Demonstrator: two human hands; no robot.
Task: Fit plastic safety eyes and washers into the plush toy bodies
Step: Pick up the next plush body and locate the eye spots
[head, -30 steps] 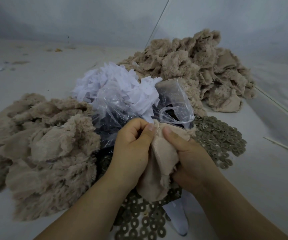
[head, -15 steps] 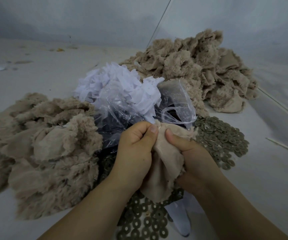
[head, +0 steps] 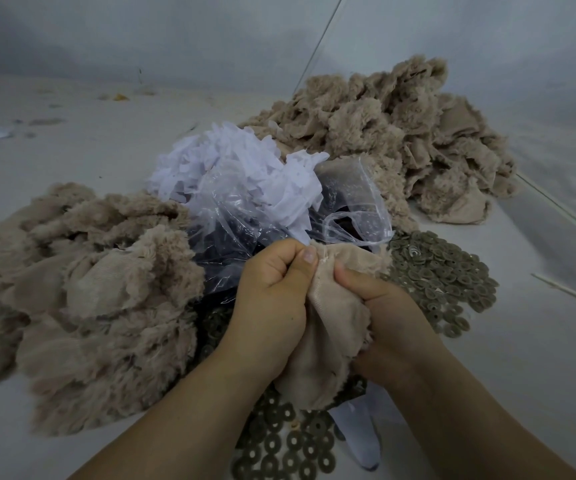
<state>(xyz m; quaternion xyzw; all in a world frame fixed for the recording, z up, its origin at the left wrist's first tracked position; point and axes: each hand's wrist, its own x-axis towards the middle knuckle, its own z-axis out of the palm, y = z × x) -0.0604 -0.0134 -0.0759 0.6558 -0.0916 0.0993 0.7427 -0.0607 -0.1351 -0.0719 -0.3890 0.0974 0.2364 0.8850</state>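
A beige plush body [head: 328,327], turned inside out, is held between both hands at the centre. My left hand [head: 272,292] grips its upper left edge, thumb pressed at the top seam. My right hand [head: 390,320] grips its right side, with the thumb on the fabric just below that seam. A pale thread or stub shows at the seam between the thumbs. Grey-brown washers [head: 442,275] lie spread to the right, and more washers [head: 290,445] lie below the hands. No eye is plainly visible in the fabric.
A pile of beige plush bodies [head: 82,299] lies at the left, another pile [head: 401,140] at the back right. A clear plastic bag [head: 245,220] with dark contents and white paper scraps [head: 231,164] sits behind my hands. Thin white sticks [head: 570,292] lie at the right.
Both hands and the plush body stay in nearly the same place. The thumbs have worked slightly closer at the top seam.
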